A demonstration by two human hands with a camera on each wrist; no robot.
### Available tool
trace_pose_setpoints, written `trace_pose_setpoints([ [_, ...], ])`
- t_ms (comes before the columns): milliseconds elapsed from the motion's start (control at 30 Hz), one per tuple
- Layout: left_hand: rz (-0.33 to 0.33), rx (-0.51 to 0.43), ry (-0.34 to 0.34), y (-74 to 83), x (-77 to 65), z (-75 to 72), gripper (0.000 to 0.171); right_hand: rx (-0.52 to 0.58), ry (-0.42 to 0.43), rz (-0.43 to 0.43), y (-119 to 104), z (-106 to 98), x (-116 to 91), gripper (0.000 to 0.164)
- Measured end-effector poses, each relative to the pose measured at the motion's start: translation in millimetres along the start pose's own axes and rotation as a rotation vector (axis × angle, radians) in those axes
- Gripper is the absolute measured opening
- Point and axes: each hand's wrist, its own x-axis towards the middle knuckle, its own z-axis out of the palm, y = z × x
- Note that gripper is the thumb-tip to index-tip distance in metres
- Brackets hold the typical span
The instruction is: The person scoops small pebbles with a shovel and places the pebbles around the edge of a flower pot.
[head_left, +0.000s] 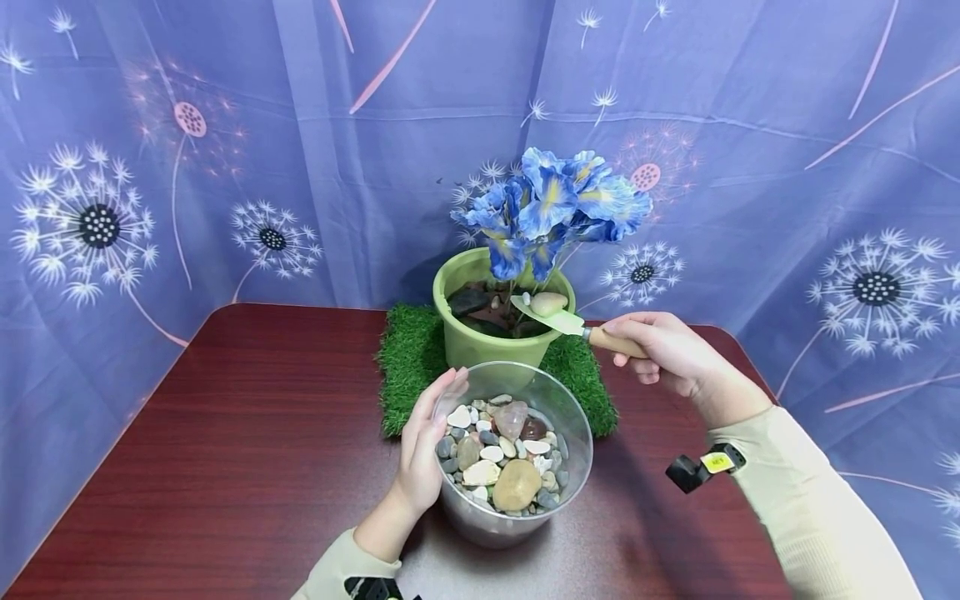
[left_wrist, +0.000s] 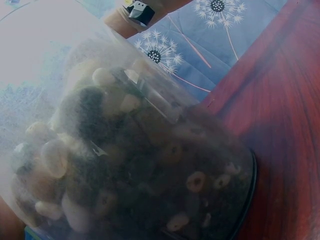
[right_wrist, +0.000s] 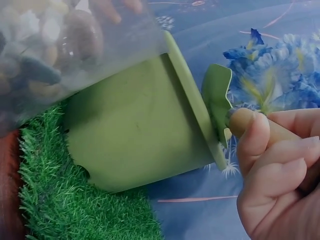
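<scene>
My right hand [head_left: 667,350] grips the wooden handle of a small trowel [head_left: 618,342] with a green blade. A large beige stone [head_left: 549,302] and a small white one lie on the blade, which reaches over the rim of a green flowerpot [head_left: 495,353]. The right wrist view shows the trowel's blade [right_wrist: 216,95] from below, at the pot's rim. Blue artificial-looking irises [head_left: 551,204] stand in the pot above dark stones. My left hand [head_left: 423,442] rests along the left side of a clear container [head_left: 498,533] holding many stones [head_left: 517,485], its fingers fairly straight.
A square of artificial grass [head_left: 408,358] lies under the pot. The clear container stands in front of the pot on a dark red wooden table [head_left: 247,450]. Behind hangs a blue dandelion-patterned curtain [head_left: 360,192].
</scene>
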Motion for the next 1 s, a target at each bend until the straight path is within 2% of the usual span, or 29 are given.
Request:
trace_pose_setpoints([
  [133,-0.005,0.003,-0.001,-0.1,0.2,0.1,0.048,0.084,-0.042,0.037,-4.0,-4.3,1.0,0.018],
  [300,0.002,0.0,-0.001,0.5,0.8,0.4,0.048,0.088,-0.059,0.048,-8.1,-6.7,2.3,0.019],
  [1000,-0.01,-0.005,0.004,0.2,0.0,0.7,0.048,0.176,-0.102,-0.022,-1.7,-8.2,-7.0,0.02],
])
